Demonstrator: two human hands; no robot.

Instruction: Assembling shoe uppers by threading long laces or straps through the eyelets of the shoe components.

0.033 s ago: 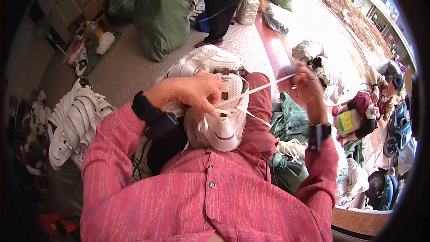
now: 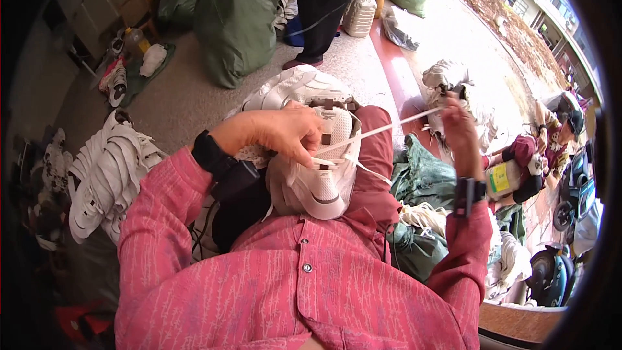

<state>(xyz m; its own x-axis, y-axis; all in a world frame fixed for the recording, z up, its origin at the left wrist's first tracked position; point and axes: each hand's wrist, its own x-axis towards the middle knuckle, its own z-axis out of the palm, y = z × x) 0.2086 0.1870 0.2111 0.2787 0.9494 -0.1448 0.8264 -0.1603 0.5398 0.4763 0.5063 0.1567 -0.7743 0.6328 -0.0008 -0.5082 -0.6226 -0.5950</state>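
Note:
A white sneaker (image 2: pixel 312 196) rests on my lap, its toe pointing away and its heel toward me. My left hand (image 2: pixel 290 131) is closed on the sneaker's left side by the eyelets, the thumb beside the lace. From the eyelets a white shoelace (image 2: pixel 395 127) runs taut up to the right. My right hand (image 2: pixel 461 128), raised off to the right, pinches its far part. Another loose stretch of lace trails over the sneaker's right side onto my red trouser leg (image 2: pixel 374 155).
Stacked white sneakers (image 2: pixel 107 178) stand at my left. On the right are a green sack (image 2: pixel 421 172), a bundle of white laces (image 2: pixel 424 217) and more shoes. Ahead stand a large green sack (image 2: pixel 236 26) and a person's legs (image 2: pixel 321 19). Another person (image 2: pixel 551 133) sits far right.
My right hand has moved a little farther right, drawing out more of the shoelace. The left hand and the sneaker have stayed in place.

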